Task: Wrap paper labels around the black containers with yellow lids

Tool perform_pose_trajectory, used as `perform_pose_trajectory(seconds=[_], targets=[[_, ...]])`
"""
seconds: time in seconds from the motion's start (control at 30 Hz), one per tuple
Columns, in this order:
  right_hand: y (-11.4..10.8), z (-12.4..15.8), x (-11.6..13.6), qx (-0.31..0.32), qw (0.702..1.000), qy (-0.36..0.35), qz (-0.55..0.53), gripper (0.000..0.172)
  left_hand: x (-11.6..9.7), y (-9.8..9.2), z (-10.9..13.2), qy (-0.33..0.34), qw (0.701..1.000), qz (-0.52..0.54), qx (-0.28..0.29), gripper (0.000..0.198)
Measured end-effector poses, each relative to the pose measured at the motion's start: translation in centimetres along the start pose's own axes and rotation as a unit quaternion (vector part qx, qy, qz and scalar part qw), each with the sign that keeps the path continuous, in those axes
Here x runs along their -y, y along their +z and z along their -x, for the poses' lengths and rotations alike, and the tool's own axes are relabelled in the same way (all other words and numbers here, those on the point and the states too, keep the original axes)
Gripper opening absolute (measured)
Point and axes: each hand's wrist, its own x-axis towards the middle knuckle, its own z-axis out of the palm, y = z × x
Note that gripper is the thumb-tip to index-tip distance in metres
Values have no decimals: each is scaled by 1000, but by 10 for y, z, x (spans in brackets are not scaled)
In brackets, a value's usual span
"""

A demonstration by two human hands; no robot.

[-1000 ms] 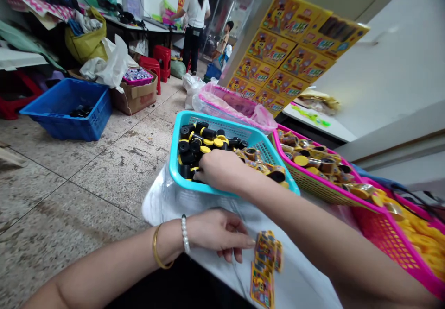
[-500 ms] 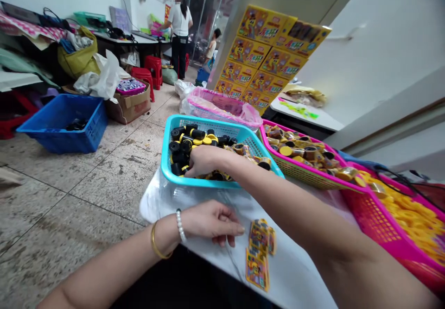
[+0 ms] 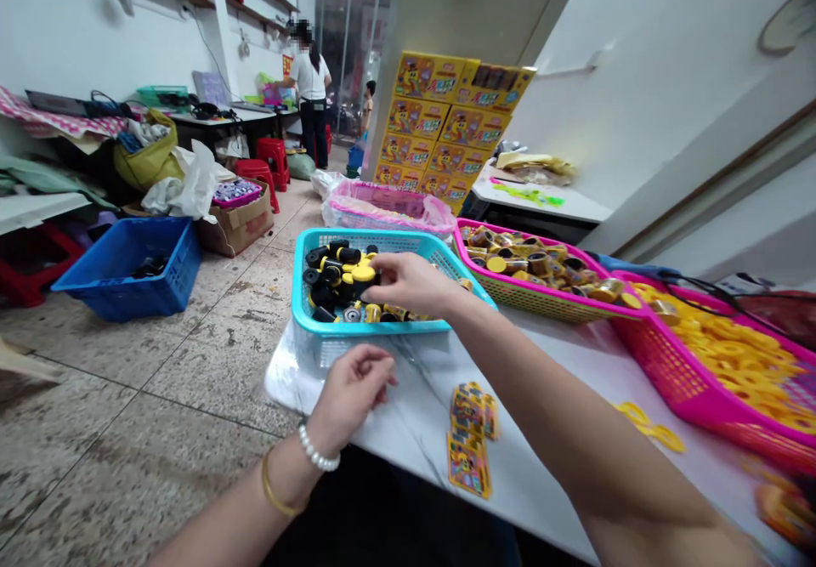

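My right hand [image 3: 414, 282] reaches over a turquoise basket [image 3: 298, 282] of small black cylinders with yellow ends. Its thumb and index finger close around a cylinder with a round yellow cap [image 3: 363, 273]; the palm side is partly hidden. My left hand [image 3: 357, 393], with a pearl bracelet and a gold bangle at the wrist, hovers above the near table edge. Its fingers curl loosely, a gap shows at the thumb, and I see nothing in them. Several printed yellow cards [image 3: 468, 463] lie overlapped on the white marbled table [image 3: 408, 414], right of my left hand.
To the right stand a pink basket of wrapped cylinders [image 3: 541, 263] and a pink basket of yellow rings [image 3: 739, 363]. Loose yellow rings [image 3: 650, 427] lie on the table. Yellow boxes [image 3: 439, 125] are stacked behind. A blue crate [image 3: 133, 265] sits on the floor; a person [image 3: 312, 91] stands far back.
My right hand has risen out of the heap of cylinders and drawn back a little, a yellow cap now at its fingertips. My left hand has shifted left, away from the cards. The view has tilted up.
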Motion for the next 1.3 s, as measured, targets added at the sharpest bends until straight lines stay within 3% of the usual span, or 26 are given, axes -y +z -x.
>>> perform_pose_trajectory(seconds=[0.07,0.13,0.23,0.33,0.4,0.53,0.63,0.83,0.93,1.03,1.1,1.2,1.3], targets=[[15,41,-5,-90,991,-46,-84,16,-4,-2,15,55,997,28,-53,50],[39,80,-6,-155,970,-81,-166,13,-5,-3,28,71,997,31,-18,51],[77,126,-1,-168,958,-71,-223,24,-2,-3,39,41,998,-13,35,40],[95,153,-1,-183,950,-32,-249,47,3,-7,42,47,985,-161,24,30],[95,167,-8,-200,949,-24,-241,50,5,-12,42,102,954,-280,12,25],[87,199,-30,-282,949,20,-140,25,6,-22,36,240,866,-438,-21,24],[92,220,-42,-319,942,61,-81,18,12,-22,29,305,807,-506,-7,25],[127,227,-46,-279,956,68,-53,12,23,-8,22,287,735,-615,-3,27],[132,221,-47,-270,958,69,-70,10,25,-6,21,280,708,-649,-1,25],[128,217,-48,-281,956,60,-61,12,25,-8,23,285,713,-641,-4,27],[124,217,-45,-309,949,47,-49,13,22,-10,30,305,742,-596,-29,26],[121,217,-32,-370,928,17,-28,15,14,-9,48,310,823,-474,-54,12],[121,211,-12,-395,918,-33,-26,24,4,-2,65,190,913,-359,22,10]])
